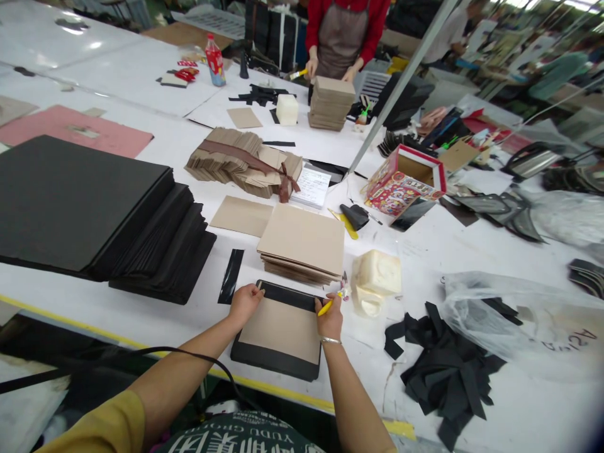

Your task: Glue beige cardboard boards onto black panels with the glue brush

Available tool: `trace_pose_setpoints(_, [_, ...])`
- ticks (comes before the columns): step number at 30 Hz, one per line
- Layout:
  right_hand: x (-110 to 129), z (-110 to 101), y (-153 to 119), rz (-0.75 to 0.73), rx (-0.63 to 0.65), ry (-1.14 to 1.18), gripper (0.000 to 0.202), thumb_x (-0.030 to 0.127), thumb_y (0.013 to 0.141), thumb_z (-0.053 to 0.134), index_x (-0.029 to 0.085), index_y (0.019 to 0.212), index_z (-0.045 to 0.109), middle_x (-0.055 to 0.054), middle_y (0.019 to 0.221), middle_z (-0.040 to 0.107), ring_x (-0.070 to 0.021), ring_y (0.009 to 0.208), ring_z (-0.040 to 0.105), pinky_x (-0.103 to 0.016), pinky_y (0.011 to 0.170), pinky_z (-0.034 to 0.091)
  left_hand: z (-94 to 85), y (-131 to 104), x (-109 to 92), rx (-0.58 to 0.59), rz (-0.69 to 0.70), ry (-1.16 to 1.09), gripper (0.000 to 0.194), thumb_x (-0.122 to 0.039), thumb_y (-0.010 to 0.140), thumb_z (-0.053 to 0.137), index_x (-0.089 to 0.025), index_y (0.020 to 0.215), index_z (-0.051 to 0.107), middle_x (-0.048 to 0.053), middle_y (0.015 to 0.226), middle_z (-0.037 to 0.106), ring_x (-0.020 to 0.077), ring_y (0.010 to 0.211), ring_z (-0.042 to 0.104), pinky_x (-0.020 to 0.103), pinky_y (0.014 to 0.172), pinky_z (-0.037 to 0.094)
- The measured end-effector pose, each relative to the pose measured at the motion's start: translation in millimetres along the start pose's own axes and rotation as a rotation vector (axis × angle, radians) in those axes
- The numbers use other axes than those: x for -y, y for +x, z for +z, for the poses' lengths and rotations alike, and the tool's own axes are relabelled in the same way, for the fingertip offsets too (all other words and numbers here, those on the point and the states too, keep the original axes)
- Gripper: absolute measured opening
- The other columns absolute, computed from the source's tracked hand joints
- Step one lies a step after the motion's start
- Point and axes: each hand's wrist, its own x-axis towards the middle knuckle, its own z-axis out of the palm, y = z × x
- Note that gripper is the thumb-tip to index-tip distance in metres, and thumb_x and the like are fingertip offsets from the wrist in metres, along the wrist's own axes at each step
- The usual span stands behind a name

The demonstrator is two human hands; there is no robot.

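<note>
A beige board [280, 330] with black material along its edges lies flat before me at the table's front. My left hand [246, 305] is closed at its far left corner, fingertips pressed together on the black edge. At the far right corner, my right hand [330, 319] grips a slim yellow-handled tool [325, 307] and touches the black edge. The tool's working end is hard to make out. Just beyond the board is a stack of beige boards [302, 239]. A black strip [231, 277] lies left of my left hand. Right of my right hand stands a cream-coloured container [377, 277].
A tall stack of black sheets [80, 201] fills the left. Loose black strips [448, 371] and a clear plastic bag [509, 314] lie right. Farther back are tied beige pieces [236, 157] and a red box [401, 182]. A co-worker [344, 38] in an apron stands opposite.
</note>
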Motion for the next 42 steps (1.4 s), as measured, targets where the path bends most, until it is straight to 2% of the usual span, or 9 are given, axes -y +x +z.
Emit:
trace_pose_setpoints(10, [3.8,-0.3,1.1,0.018,0.007,0.001,0.027,0.036,0.076,0.048,0.020,0.096,0.041,0.002,0.068,0.055,-0.0159,0.059,0.056,-0.026,0.058,0.042,3.0,1.9,0.9,0.046,-0.040,0.072,0.031,-0.043,0.073,0.048,-0.019,0.053,0.049,-0.002,0.047,0.050,0.0140,0.049,0.048,0.023,0.049,0.026])
trace_pose_setpoints(24, [2.8,-1.2,-0.4,0.014,0.014,-0.014,0.028,0.036,0.076,0.049,0.020,0.099,0.043,0.000,0.073,0.056,-0.0160,0.062,0.057,-0.026,0.060,0.043,1.9,1.1,-3.2,0.041,-0.031,0.121,0.030,-0.041,0.074,0.048,-0.019,0.054,0.050,-0.001,0.050,0.052,0.0138,0.052,0.050,0.022,0.050,0.029])
trace_pose_setpoints(31, [1.5,3.7,1.5,-0.074,-0.016,-0.064,0.029,0.037,0.077,0.048,0.018,0.099,0.044,-0.002,0.073,0.055,-0.0165,0.063,0.055,-0.027,0.059,0.042,-2.0,3.5,-0.6,0.033,0.037,0.187,0.029,-0.036,0.079,0.047,-0.018,0.057,0.052,-0.001,0.053,0.055,0.0131,0.052,0.053,0.021,0.049,0.033])
trace_pose_setpoints(33, [-4.0,1.5,-2.1,-0.065,-0.073,-0.080,0.031,0.039,0.078,0.047,0.017,0.101,0.045,0.000,0.070,0.053,-0.0160,0.060,0.053,-0.027,0.058,0.042,-6.4,1.1,-1.9,0.006,0.073,0.223,0.024,-0.035,0.080,0.047,-0.017,0.065,0.057,0.003,0.064,0.060,0.0161,0.060,0.056,0.024,0.055,0.038])
trace_pose_setpoints(35, [-11.1,-2.9,-8.5,-0.043,-0.172,-0.095,0.033,0.040,0.080,0.046,0.016,0.102,0.045,0.000,0.070,0.052,-0.0158,0.060,0.053,-0.027,0.058,0.042,-10.1,-4.7,-2.6,-0.052,0.157,0.274,0.023,-0.032,0.082,0.045,-0.015,0.086,0.060,0.009,0.086,0.064,0.0213,0.081,0.058,0.029,0.068,0.042])
trace_pose_setpoints(37, [-17.4,-6.5,-16.3,-0.075,-0.252,-0.098,0.031,0.038,0.083,0.044,0.015,0.103,0.045,-0.003,0.076,0.054,-0.0167,0.066,0.055,-0.029,0.062,0.045,-11.0,-13.5,-0.1,-0.092,0.372,0.367,0.032,-0.027,0.085,0.041,-0.013,0.110,0.054,0.014,0.113,0.058,0.0247,0.107,0.050,0.035,0.087,0.038])
trace_pose_setpoints(40, [-20.4,-5.5,-28.6,-0.277,-0.211,-0.080,0.027,0.029,0.086,0.039,0.016,0.108,0.046,-0.009,0.095,0.058,-0.0194,0.085,0.056,-0.035,0.076,0.046,-8.1,-29.8,10.6,0.025,0.821,0.544,0.042,-0.028,0.087,0.040,-0.018,0.128,0.043,0.010,0.135,0.044,0.0241,0.125,0.036,0.041,0.103,0.024])
trace_pose_setpoints(42, [-18.0,-3.0,-40.2,-0.399,-0.139,-0.117,0.030,0.021,0.086,0.036,0.018,0.114,0.046,-0.010,0.104,0.058,-0.0213,0.094,0.054,-0.041,0.083,0.044,-4.3,-39.9,15.4,0.120,0.991,0.614,0.047,-0.037,0.085,0.044,-0.021,0.129,0.042,0.008,0.138,0.041,0.0254,0.127,0.034,0.045,0.104,0.022])
